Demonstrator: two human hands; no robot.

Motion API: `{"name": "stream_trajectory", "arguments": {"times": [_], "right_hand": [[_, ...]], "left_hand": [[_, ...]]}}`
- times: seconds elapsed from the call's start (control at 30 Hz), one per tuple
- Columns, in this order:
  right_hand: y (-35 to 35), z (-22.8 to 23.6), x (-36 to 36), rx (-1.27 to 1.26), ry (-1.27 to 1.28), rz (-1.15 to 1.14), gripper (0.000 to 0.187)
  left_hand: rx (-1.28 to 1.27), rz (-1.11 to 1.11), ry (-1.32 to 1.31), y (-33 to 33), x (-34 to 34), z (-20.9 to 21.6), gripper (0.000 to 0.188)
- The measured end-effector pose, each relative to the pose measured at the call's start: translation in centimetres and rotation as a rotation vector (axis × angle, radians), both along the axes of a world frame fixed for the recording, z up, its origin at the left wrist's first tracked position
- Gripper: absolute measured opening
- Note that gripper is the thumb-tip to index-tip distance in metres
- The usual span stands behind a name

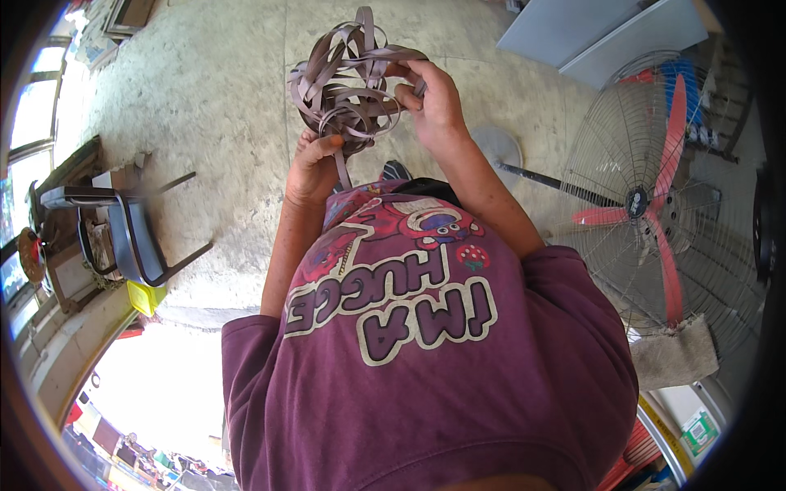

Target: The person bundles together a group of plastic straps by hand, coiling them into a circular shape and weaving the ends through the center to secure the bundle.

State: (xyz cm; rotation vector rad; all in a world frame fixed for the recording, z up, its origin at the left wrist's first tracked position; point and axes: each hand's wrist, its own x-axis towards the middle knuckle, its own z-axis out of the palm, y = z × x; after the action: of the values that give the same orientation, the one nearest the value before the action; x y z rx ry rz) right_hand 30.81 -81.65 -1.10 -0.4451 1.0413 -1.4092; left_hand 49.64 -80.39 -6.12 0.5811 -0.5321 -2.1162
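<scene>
A super tangled grey ribbon is pinched at its near end by the left grip, its right side held in the right grip.

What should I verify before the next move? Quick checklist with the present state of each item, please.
1. Left hand gripping ribbon: ok, at the bundle's lower end.
2. Right hand gripping ribbon: ok, at the bundle's right side.
3. Ribbon untangled: not ok, many crossing loops.
4. Both ribbon ends located: cannot tell, strands overlap.
5. Ribbon clear of fan: ok, well apart.
6. Fan stopped: cannot tell from one still.
</scene>
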Motion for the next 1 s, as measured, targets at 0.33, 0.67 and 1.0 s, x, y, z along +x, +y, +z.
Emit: {"name": "stream_trajectory", "arguments": {"times": [0.33, 0.67, 1.0], "right_hand": [[-10.1, 1.5, 5.7, -0.095, 0.070, 0.220, 0.038], [-17.5, 2.6, 12.5, -0.364, 0.691, -0.120, 0.033], [-24.2, 1.8, 15.7, -0.290, 0.505, 0.113, 0.030]], "left_hand": [[-0.090, -0.010, -0.065, -11.2, 6.8, 1.1, 0.036], [-0.293, 0.011, -0.544, -19.7, 11.9, 3.5, 0.054], [0.036, 0.124, 0.061, -26.9, 12.4, 1.3, 0.051]]}}
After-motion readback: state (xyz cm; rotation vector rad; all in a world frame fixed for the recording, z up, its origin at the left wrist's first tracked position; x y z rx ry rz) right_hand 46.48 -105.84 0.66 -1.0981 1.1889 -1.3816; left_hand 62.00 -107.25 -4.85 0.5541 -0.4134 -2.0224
